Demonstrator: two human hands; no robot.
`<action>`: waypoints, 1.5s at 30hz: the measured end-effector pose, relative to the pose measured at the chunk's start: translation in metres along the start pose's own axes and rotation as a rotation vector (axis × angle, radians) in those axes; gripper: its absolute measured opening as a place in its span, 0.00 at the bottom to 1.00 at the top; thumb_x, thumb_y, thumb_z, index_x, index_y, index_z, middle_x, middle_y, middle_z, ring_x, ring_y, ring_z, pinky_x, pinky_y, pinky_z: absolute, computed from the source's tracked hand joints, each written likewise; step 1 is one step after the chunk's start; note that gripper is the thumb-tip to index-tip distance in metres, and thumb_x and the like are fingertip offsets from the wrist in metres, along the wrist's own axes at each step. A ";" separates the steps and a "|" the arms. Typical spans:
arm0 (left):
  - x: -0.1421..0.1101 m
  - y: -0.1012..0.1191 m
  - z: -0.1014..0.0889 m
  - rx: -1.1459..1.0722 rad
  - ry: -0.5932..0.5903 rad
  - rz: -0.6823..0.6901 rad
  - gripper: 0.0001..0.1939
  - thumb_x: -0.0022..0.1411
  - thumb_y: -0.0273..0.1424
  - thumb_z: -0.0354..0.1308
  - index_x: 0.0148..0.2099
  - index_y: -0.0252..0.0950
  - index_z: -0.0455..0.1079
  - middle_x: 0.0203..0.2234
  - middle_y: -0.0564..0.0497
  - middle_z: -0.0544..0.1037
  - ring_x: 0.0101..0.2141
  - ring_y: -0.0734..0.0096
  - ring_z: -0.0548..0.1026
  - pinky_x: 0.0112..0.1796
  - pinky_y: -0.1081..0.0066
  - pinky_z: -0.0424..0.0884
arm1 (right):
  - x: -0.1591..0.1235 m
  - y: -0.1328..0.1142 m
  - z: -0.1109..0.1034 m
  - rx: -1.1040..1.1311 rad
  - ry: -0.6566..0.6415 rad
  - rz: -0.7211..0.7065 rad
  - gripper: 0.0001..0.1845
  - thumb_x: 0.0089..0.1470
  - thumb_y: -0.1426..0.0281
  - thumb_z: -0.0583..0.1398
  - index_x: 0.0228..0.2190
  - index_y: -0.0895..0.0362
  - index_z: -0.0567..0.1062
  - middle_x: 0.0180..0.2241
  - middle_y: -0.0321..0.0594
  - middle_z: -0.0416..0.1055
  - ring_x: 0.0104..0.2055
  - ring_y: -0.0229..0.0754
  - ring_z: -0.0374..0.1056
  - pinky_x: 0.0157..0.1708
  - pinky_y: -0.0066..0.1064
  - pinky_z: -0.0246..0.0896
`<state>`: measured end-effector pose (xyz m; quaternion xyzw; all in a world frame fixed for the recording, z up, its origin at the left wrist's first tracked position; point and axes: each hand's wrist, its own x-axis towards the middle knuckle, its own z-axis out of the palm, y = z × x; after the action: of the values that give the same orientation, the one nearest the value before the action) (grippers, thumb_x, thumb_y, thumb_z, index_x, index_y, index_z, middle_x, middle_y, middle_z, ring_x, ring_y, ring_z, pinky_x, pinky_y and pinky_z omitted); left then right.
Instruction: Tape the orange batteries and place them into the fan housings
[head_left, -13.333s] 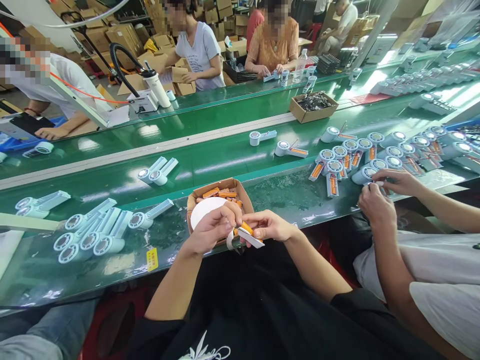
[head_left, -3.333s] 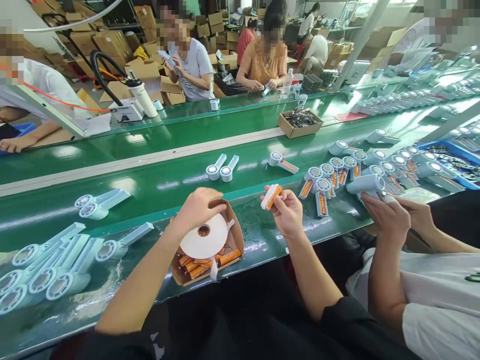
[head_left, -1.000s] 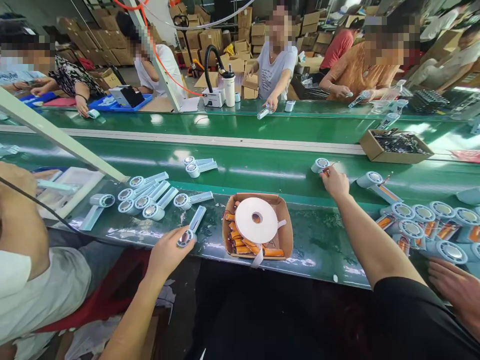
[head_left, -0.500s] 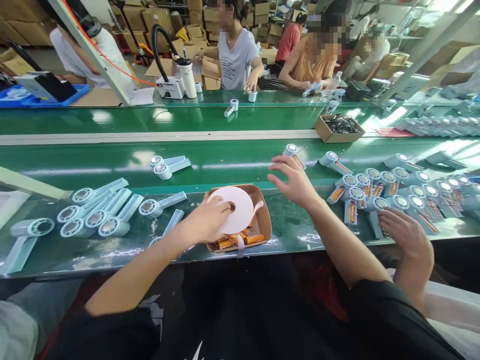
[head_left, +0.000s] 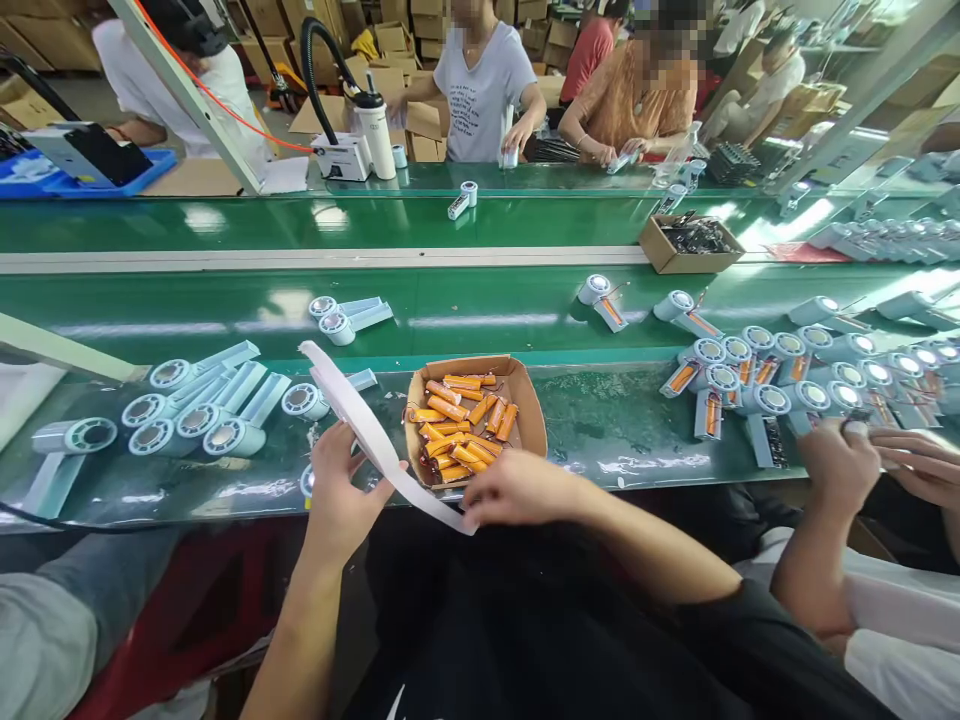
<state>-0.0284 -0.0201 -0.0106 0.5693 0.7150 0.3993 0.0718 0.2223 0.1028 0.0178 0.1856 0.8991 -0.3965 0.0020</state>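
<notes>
My left hand grips a roll of white tape, held on edge above the bench's front. A strip of the tape runs down from the roll to my right hand, whose fingers pinch its free end. Just beyond my right hand sits a cardboard box with several orange wrapped batteries lying loose in it. Left of the roll, a pale blue fan body with a handle lies on the bench, partly hidden by the tape.
Several pale blue fan bodies lie at the left, and more with orange batteries at the right. A co-worker's hands work at the right edge. A carton of black parts stands farther back. People sit across the green conveyor.
My left hand has lifted the tape roll off the box and turned it on edge. My right hand came back from the conveyor side and now pinches the tape's end.
</notes>
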 end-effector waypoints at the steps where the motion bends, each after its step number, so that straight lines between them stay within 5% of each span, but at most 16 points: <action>1: -0.001 -0.001 0.000 -0.015 -0.003 -0.006 0.31 0.63 0.40 0.67 0.66 0.47 0.63 0.62 0.41 0.69 0.66 0.44 0.65 0.48 0.55 0.84 | 0.003 0.008 -0.013 -0.077 0.089 0.078 0.12 0.68 0.61 0.63 0.43 0.52 0.86 0.36 0.39 0.83 0.36 0.41 0.76 0.36 0.29 0.64; 4: -0.005 0.001 0.006 0.003 -0.015 0.054 0.31 0.63 0.38 0.67 0.65 0.46 0.63 0.60 0.42 0.71 0.68 0.44 0.63 0.54 0.50 0.81 | 0.014 0.035 -0.045 -0.374 0.256 0.254 0.15 0.66 0.70 0.62 0.52 0.54 0.83 0.51 0.48 0.82 0.52 0.50 0.75 0.53 0.38 0.67; 8: -0.007 0.003 0.020 0.037 -0.027 0.122 0.32 0.62 0.35 0.68 0.65 0.43 0.63 0.59 0.41 0.73 0.67 0.42 0.63 0.59 0.45 0.76 | 0.024 0.056 -0.048 -0.564 0.067 0.227 0.15 0.65 0.70 0.62 0.50 0.52 0.84 0.55 0.47 0.79 0.60 0.54 0.69 0.60 0.42 0.63; 12: -0.007 0.001 0.027 0.059 -0.019 0.218 0.33 0.59 0.31 0.69 0.65 0.42 0.64 0.59 0.42 0.74 0.65 0.43 0.66 0.60 0.45 0.74 | 0.029 0.059 -0.037 -0.652 0.022 0.235 0.15 0.67 0.66 0.61 0.50 0.49 0.85 0.56 0.50 0.75 0.62 0.56 0.64 0.60 0.44 0.62; 17: -0.007 0.004 0.026 0.112 0.000 0.266 0.33 0.58 0.29 0.69 0.64 0.42 0.65 0.58 0.42 0.75 0.64 0.43 0.68 0.61 0.45 0.73 | 0.031 0.074 -0.046 -0.563 0.002 0.157 0.13 0.64 0.68 0.64 0.48 0.49 0.85 0.55 0.49 0.72 0.59 0.57 0.63 0.61 0.49 0.61; 21: -0.009 0.005 0.025 0.135 0.014 0.281 0.32 0.59 0.29 0.69 0.64 0.41 0.65 0.56 0.42 0.76 0.64 0.43 0.68 0.61 0.44 0.72 | 0.028 0.087 -0.060 -0.315 0.225 0.110 0.11 0.66 0.66 0.63 0.47 0.53 0.83 0.60 0.50 0.67 0.63 0.55 0.62 0.66 0.52 0.58; 23: -0.010 0.005 0.025 0.143 0.018 0.290 0.32 0.59 0.28 0.69 0.64 0.41 0.64 0.56 0.42 0.76 0.63 0.43 0.68 0.61 0.45 0.73 | 0.027 0.086 -0.064 -0.246 0.281 0.146 0.10 0.67 0.67 0.62 0.46 0.55 0.82 0.59 0.52 0.70 0.62 0.53 0.66 0.63 0.48 0.61; 27: -0.009 0.004 0.027 0.153 0.012 0.306 0.33 0.59 0.28 0.68 0.64 0.41 0.64 0.57 0.41 0.76 0.63 0.42 0.68 0.61 0.44 0.73 | 0.025 0.067 -0.063 -0.334 0.111 0.337 0.06 0.64 0.67 0.65 0.42 0.55 0.81 0.42 0.45 0.81 0.46 0.49 0.77 0.46 0.35 0.67; 30: -0.009 0.003 0.028 0.156 0.002 0.302 0.33 0.59 0.28 0.69 0.65 0.41 0.64 0.57 0.41 0.76 0.64 0.42 0.68 0.61 0.43 0.72 | 0.022 0.055 -0.061 -0.427 0.155 0.415 0.13 0.61 0.66 0.68 0.47 0.54 0.79 0.42 0.46 0.82 0.44 0.51 0.78 0.40 0.32 0.65; 37: -0.011 0.001 0.033 0.151 -0.004 0.292 0.36 0.58 0.27 0.68 0.66 0.42 0.62 0.57 0.41 0.76 0.64 0.41 0.68 0.60 0.42 0.73 | 0.017 0.050 -0.066 -0.308 0.329 0.315 0.16 0.64 0.77 0.62 0.51 0.53 0.79 0.44 0.40 0.84 0.46 0.43 0.79 0.47 0.30 0.66; 45: -0.013 0.002 0.033 0.130 -0.011 0.299 0.36 0.58 0.27 0.68 0.66 0.41 0.62 0.58 0.40 0.75 0.64 0.41 0.67 0.60 0.43 0.74 | 0.017 0.032 -0.045 -0.604 -0.039 0.414 0.13 0.68 0.63 0.60 0.43 0.54 0.84 0.45 0.48 0.84 0.49 0.52 0.80 0.43 0.33 0.71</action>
<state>-0.0043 -0.0149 -0.0361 0.6749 0.6464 0.3553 -0.0216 0.2241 0.1605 0.0231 0.3470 0.9188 -0.1079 0.1539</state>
